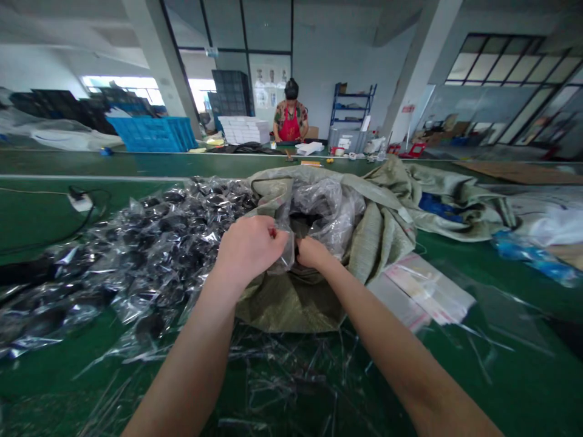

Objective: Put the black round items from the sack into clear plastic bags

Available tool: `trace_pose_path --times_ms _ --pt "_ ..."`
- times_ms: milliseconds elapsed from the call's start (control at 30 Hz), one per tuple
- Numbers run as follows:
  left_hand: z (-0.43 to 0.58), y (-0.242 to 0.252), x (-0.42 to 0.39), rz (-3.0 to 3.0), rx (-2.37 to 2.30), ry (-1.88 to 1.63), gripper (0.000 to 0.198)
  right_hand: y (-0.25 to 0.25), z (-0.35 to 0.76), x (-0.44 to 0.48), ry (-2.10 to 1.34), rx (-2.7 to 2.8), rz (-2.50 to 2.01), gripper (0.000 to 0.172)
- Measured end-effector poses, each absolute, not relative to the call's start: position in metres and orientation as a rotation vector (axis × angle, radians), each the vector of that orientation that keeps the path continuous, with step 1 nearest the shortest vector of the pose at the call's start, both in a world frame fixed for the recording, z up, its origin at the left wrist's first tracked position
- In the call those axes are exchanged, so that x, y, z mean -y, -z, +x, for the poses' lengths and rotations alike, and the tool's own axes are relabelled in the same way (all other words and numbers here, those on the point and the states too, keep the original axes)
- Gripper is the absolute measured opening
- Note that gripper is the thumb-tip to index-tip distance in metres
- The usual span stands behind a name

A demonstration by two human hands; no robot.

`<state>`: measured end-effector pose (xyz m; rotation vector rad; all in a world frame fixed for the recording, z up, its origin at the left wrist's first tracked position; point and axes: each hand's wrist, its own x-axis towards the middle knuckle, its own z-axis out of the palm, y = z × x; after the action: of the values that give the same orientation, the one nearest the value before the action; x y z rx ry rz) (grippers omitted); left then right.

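My left hand is closed in a fist on the clear plastic liner at the mouth of a greenish woven sack. My right hand is closed too, pinching the same plastic just beside the left hand, its fingers partly hidden inside the sack's opening. The sack lies on the green table in front of me. Dark items show inside the liner, too hidden to name.
A heap of small black parts in clear bags spreads to the left. Flat clear bags lie right of the sack, loose plastic strips near me. A white power strip sits far left. A person works at the far table.
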<state>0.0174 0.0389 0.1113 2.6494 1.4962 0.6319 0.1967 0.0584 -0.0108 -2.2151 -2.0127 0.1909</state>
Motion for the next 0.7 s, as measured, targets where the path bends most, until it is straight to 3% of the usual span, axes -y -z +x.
trace_pose_path --times_ms 200,300,500,700 --pt "0.022 -0.105 -0.044 2.719 -1.382 -0.507 0.03 0.006 0.203 -0.045 -0.122 1.967 -2.218 0.037" --pt "0.024 -0.103 -0.045 2.71 -1.353 -0.473 0.029 -0.015 0.209 -0.025 -0.032 1.691 -1.954 0.034" --pt "0.028 -0.101 -0.044 2.67 -1.305 -0.495 0.03 -0.082 0.18 0.034 -0.616 1.153 -1.203 0.043" --pt "0.031 -0.102 -0.043 2.633 -1.184 -0.377 0.021 -0.068 0.153 0.055 -0.747 1.156 -1.169 0.044"
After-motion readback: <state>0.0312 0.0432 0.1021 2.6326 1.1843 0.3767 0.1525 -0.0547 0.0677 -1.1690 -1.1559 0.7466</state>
